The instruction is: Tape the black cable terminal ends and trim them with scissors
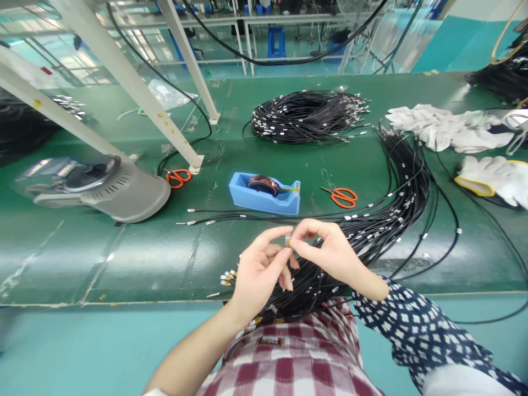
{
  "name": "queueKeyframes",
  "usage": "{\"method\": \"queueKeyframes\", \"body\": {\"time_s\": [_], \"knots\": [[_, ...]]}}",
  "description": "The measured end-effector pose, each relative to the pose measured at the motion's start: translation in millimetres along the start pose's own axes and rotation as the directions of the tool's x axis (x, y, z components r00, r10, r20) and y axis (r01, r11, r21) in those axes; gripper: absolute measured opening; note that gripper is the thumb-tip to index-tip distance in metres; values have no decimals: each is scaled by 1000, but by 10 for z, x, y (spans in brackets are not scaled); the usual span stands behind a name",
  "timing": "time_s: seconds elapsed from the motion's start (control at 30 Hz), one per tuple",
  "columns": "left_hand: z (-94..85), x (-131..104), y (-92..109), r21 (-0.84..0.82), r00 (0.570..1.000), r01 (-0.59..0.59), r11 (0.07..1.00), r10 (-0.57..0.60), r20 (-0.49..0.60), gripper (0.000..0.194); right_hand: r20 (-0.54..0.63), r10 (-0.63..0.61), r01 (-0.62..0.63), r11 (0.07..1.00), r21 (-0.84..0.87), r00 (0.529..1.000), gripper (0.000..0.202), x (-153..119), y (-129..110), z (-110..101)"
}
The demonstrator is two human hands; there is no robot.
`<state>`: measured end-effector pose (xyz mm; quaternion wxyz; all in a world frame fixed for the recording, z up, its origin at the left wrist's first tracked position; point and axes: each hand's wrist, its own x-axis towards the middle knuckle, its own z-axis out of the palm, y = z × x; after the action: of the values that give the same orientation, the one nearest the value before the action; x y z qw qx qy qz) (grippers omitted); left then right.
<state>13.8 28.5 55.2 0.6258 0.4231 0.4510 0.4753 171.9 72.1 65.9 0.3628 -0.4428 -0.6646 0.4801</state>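
Observation:
In front of my body, both hands meet at a small silvery-white cable connector [287,237] with an amber patch at its lower end. My left hand [262,269] pinches it between thumb and index finger, the other fingers curled loosely. The fingertips of my right hand [328,250] are closed against its right side; whether they also hold a bit of tape cannot be made out. Beneath the hands lies a bundle of black cables [371,231] with white labels, running over the table edge. Several connector ends with amber wrapping [229,276] show left of my left wrist.
Just beyond the hands stands a blue tape dispenser [264,204] with an amber roll. Orange-handled scissors [344,198] lie right of it, another pair [179,178] near a grey machine [124,192]. Coiled cables [307,115] and white gloves [449,127] rest farther back on the green table [53,247].

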Motion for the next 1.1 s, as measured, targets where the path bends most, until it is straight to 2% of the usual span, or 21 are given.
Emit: {"method": "queueKeyframes", "body": {"time_s": [0.33, 0.43, 0.57, 0.67, 0.77, 0.83, 0.9, 1.0, 1.1], "knots": [[-59, 90, -122, -115, 995, -2, 993, 14, 102, 34, 28, -5, 3, 997, 76, 1000, 15, -7, 26, 44], [-71, 88, -135, -131, 997, 10, 991, -1, 71, 30, 10, -1, 0, 996, 93, 1000, 14, -22, 31, 49], [-99, 84, -146, -118, 996, 81, 990, -76, 46, 27, -29, -27, 30, 997, 76, 999, 13, -40, 25, 48], [-108, 91, -152, -126, 997, 75, 989, -75, 9, 24, -27, -38, 40, 995, 93, 999, 15, -38, 21, 32], [-100, 99, -153, -142, 998, 56, 988, -61, -30, 24, 39, 28, -36, 971, 235, 999, 24, -22, 53, 16], [-95, 104, -152, -151, 997, 49, 987, -57, -46, 25, 94, 92, -120, 924, 362, 991, 32, -8, 95, 11], [-93, 110, -149, -158, 997, 49, 986, -58, -51, 25, 102, 136, -167, 892, 419, 985, 36, 4, 136, 8], [-99, 116, -141, -168, 997, 49, 984, -58, -48, 26, 55, 105, -118, 921, 371, 993, 40, 9, 161, 8], [-105, 115, -132, -169, 998, 46, 985, -53, -36, 26, 49, 16, -28, 970, 240, 999, 32, 5, 131, 15]]}}
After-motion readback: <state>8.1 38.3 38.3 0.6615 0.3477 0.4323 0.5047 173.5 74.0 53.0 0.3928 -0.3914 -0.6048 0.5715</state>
